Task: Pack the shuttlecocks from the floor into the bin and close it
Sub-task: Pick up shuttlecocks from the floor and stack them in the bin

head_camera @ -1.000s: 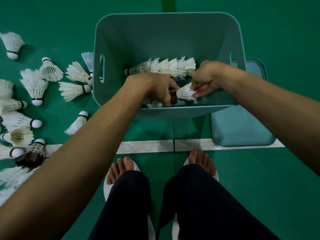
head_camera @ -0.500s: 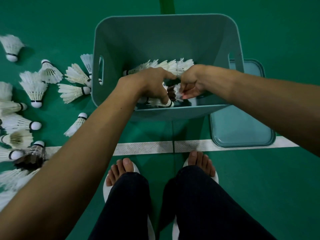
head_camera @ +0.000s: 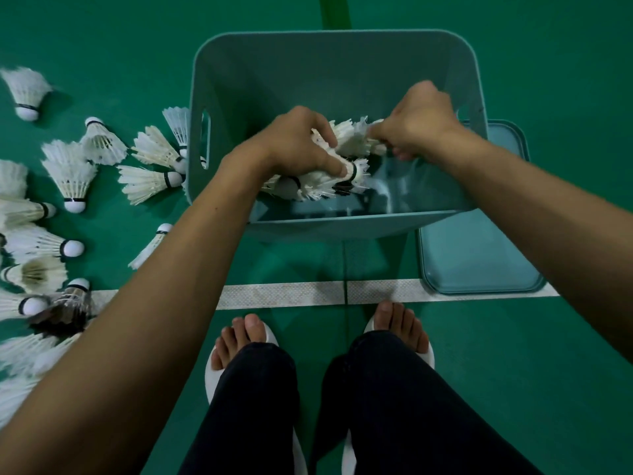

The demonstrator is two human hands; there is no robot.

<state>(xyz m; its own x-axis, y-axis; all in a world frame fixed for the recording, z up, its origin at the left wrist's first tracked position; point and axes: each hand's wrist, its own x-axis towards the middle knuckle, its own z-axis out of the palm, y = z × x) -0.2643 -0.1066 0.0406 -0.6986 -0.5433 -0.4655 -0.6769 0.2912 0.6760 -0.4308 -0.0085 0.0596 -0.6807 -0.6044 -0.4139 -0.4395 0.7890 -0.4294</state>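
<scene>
Shuttlecocks [head_camera: 350, 142] in left hand [head_camera: 295, 145], inside bin [head_camera: 308, 73]

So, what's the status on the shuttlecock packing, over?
Left grip and right grip hold shuttlecock bunch inside bin. Loose shuttlecocks crowd floor, left. Lid off, beside bin.

You are standing on a smooth green court floor [head_camera: 513, 371]. A white textured strip of line tape [head_camera: 291, 295] runs from left to right across it, just ahead of your toes. A thin dark seam [head_camera: 345, 262] crosses that strip between your feet. At the top edge, a narrow stripe of brighter green [head_camera: 334, 12] runs away from you. You wear white open-toed slippers, left [head_camera: 212, 368] and right [head_camera: 428, 358], under dark trouser legs [head_camera: 253, 406].
</scene>
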